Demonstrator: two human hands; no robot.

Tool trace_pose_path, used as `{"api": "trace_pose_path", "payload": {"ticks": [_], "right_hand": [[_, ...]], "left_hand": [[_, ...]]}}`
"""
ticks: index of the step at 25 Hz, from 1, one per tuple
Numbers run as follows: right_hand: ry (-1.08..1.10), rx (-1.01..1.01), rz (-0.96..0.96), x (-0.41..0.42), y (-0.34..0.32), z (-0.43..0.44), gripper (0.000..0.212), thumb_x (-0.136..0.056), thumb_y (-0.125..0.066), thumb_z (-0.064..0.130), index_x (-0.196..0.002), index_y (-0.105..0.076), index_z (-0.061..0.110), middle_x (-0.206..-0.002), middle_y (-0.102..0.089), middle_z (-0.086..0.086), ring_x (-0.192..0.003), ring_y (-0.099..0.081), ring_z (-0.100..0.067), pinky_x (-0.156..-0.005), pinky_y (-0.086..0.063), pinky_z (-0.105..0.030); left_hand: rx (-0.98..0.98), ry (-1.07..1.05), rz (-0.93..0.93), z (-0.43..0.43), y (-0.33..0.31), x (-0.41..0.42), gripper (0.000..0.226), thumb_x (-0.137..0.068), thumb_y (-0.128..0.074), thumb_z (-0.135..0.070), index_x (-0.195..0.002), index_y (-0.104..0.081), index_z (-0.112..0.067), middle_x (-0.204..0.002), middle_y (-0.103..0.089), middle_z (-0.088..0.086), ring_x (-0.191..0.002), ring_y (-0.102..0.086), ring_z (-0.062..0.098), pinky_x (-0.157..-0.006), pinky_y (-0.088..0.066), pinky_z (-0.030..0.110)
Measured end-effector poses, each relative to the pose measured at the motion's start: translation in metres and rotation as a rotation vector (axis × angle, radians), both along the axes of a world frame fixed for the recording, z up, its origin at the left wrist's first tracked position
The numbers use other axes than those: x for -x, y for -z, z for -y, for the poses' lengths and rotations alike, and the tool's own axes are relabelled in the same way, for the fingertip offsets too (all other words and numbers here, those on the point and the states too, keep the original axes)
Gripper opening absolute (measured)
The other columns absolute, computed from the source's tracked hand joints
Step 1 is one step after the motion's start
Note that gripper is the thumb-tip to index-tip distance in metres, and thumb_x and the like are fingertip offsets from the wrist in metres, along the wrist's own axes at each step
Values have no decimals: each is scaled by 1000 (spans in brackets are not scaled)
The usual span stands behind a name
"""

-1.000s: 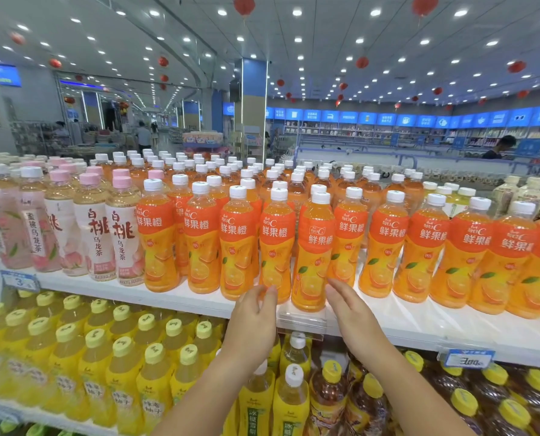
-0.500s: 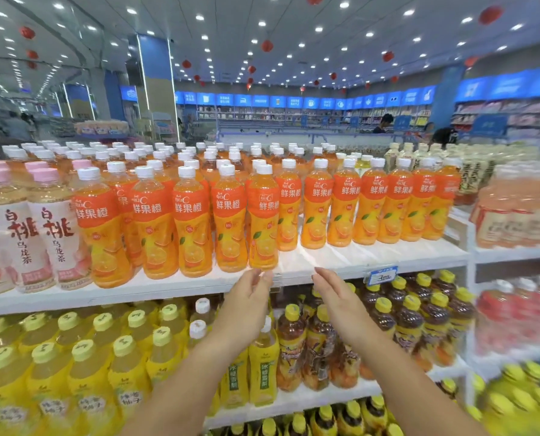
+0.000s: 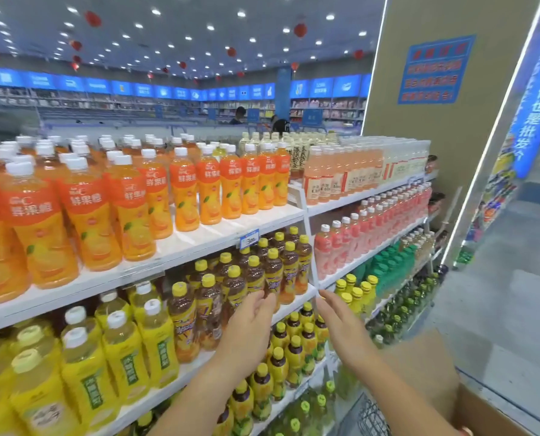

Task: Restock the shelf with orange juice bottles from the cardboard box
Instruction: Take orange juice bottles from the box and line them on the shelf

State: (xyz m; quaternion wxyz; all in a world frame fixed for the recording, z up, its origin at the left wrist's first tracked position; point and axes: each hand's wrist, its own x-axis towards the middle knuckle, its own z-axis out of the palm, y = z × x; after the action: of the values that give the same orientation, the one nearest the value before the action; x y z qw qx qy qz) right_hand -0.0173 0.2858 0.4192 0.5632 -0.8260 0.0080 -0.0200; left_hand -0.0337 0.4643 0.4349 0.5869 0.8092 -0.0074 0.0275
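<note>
The orange bottles [image 3: 86,212] on the left say 鲜果橙. A price tag [image 3: 249,240] on the shelf [image 3: 196,243] edge reads 3.00. The blue banner [image 3: 535,121] at right says 件也是批发.

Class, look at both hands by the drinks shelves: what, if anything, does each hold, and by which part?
Nothing is held. The left hand and the right hand are both open and empty.

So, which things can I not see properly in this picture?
Head view only:
- Inside of the cardboard box: cut off by the bottom edge; its contents do not show.
- The price tag on the top shelf: too small to read surely.
- The blue notice on the pillar: text blurred.
- Back rows of orange juice bottles: hidden by the front rows.
</note>
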Motion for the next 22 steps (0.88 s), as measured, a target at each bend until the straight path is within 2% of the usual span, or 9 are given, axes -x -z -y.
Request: {"api": "trace_pose_path", "payload": {"ticks": [2,4,6,8,11,13,16,18,22], "right_hand": [[79,-16,-3,19,3,46,50,-102,-43,47,-149,-39,28,-140,-47,12,-118,-42,-4,-95,-32,-25],[159,-47,5,33,10,95,51,-102,-44,46,-149,-40,25,-145,-45,10,-120,-42,-4,-97,-31,-24],[220,-88,-18,48,15,143,46,-104,-43,39,-147,-41,22,-138,-44,11,-119,-39,-2,-95,-27,-19],[278,-93,-37,60,26,191,44,-105,-44,35,-146,-43,20,-134,-45,11,-119,-39,-1,-94,-24,-16],[379,-96,-63,80,51,266,48,-102,-48,38,-147,-45,20,-145,-49,7,-125,-43,-3,-101,-27,-20],[429,-74,-95,93,66,306,49,-102,-49,42,-146,-47,20,-144,-52,8,-125,-45,-3,-103,-30,-20],[473,-103,-165,107,85,354,41,-103,-49,37,-142,-47,25,-129,-51,16,-117,-45,2,-93,-30,-11],[509,-94,-196,112,97,375,37,-103,-49,33,-140,-47,29,-127,-51,15,-116,-44,2,-83,-31,-2],[630,-80,-297,112,141,406,47,-101,-51,38,-145,-47,22,-145,-54,0,-120,-51,-6,-101,-36,-20]], "left_hand": [[11,87,-10,45,2,4,52,-105,-38,-46,-151,-39,-23,-141,-45,-13,-116,-39,-1,-94,-27,19],[9,180,-26,95,9,4,52,-105,-38,-48,-152,-39,-25,-147,-44,-13,-117,-40,-1,-96,-28,21],[3,256,-62,146,20,6,53,-104,-38,-52,-150,-40,-26,-148,-44,-12,-118,-40,-1,-98,-28,21],[-11,308,-72,199,31,7,44,-105,-40,-48,-141,-46,-25,-140,-48,-11,-115,-42,0,-95,-28,19],[-25,371,-137,276,55,6,41,-107,-41,-40,-143,-47,-23,-131,-47,-14,-115,-40,-1,-88,-24,13],[-51,414,-200,318,73,2,45,-106,-42,-43,-145,-48,-21,-140,-48,-13,-119,-40,0,-92,-24,15],[-91,464,-258,369,101,-5,56,-102,-45,-51,-146,-48,-17,-143,-49,-10,-123,-42,2,-101,-25,19],[-115,506,-304,393,116,-10,51,-105,-43,-45,-145,-47,-15,-136,-48,-9,-121,-41,3,-100,-25,18],[-189,608,-380,430,166,-34,53,-103,-43,-50,-146,-44,-19,-137,-49,-8,-120,-43,5,-105,-30,26]]}}
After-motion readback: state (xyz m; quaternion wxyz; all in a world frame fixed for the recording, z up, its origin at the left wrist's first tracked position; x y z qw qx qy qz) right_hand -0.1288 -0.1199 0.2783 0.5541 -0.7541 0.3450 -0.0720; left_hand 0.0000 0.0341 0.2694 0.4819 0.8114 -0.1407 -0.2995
